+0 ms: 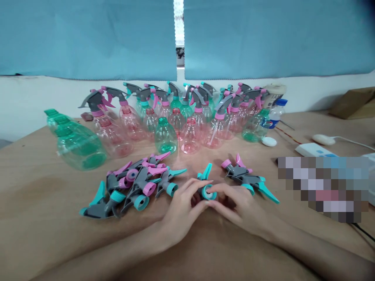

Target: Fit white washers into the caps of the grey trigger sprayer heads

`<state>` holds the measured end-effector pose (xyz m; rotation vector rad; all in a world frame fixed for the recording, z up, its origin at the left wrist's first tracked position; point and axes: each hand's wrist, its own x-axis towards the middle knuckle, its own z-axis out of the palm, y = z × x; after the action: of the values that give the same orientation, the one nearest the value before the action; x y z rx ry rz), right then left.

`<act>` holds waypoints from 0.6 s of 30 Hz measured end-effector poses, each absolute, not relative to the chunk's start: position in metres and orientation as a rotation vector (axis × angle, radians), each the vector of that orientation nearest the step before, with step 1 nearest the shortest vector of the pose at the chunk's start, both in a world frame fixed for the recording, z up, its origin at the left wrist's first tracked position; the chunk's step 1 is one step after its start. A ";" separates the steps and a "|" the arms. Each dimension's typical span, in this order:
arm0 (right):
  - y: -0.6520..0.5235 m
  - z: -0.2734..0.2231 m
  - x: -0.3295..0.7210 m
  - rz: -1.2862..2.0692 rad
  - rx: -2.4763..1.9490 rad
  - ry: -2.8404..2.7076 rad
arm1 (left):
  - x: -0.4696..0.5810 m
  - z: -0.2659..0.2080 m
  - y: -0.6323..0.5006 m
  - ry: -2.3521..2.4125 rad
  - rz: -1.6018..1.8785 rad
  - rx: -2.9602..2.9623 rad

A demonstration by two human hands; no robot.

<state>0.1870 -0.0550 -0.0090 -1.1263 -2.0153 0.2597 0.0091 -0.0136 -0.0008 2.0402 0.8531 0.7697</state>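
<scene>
Between my two hands is a spray bottle trigger head (206, 171) with a teal lever and a teal collar facing me. My left hand (183, 207) is closed on its left side, thumb near the collar's lower edge. From the right, the fingers of my right hand (238, 203) pinch it, one fingertip at the white centre of the collar. To the left lies a pile of grey trigger heads (137, 183) with pink and teal parts. Two or so more trigger heads (244, 175) lie just beyond my right hand.
Behind stand several clear pink and green bottles, some topped with trigger heads, such as a pink bottle (190, 138) and a green bottle (166, 136). At right are a blue-capped bottle (277, 113), a white power strip (316, 150), cables and a cardboard box (354, 103).
</scene>
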 end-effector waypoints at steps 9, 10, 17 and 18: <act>-0.054 -0.013 0.187 0.333 -1.094 -2.039 | 0.009 -0.003 -0.013 0.863 0.752 2.025; -0.054 -0.013 0.187 0.332 -1.084 -2.036 | 0.009 -0.003 -0.013 0.869 0.753 2.025; -0.050 -0.014 0.191 0.115 -1.050 -2.087 | 0.009 -0.003 -0.016 0.925 0.766 1.994; -0.050 -0.013 0.192 0.081 -1.054 -2.093 | 0.009 -0.003 -0.016 0.929 0.768 1.987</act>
<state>0.1917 -0.0503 -0.0129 -1.0537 -2.0929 0.0812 0.0089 -0.0157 -0.0033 1.9869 0.9291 0.7680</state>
